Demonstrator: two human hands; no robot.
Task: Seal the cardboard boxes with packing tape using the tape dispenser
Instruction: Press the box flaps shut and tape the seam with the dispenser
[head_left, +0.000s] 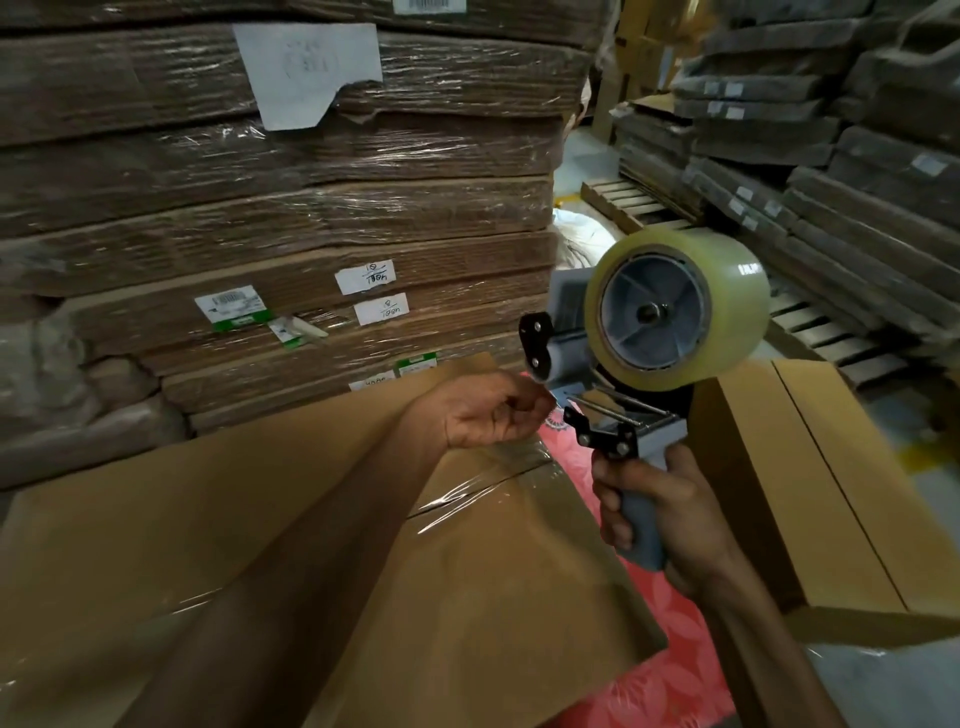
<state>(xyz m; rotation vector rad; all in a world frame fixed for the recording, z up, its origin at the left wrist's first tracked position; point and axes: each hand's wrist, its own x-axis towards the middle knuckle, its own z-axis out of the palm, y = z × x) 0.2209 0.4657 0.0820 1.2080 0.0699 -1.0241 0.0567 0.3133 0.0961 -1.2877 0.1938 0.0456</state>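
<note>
Beside the taped box (493, 571), right hand (660, 514) grips dispenser (652, 439).

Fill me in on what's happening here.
A person's right hand holds the tape dispenser by its grey grip, lifted above a cardboard box. The left hand seems to pinch the tape end at the dispenser's front roller. Clear tape already crosses that box's seam; the second box at right looks untaped.
</note>
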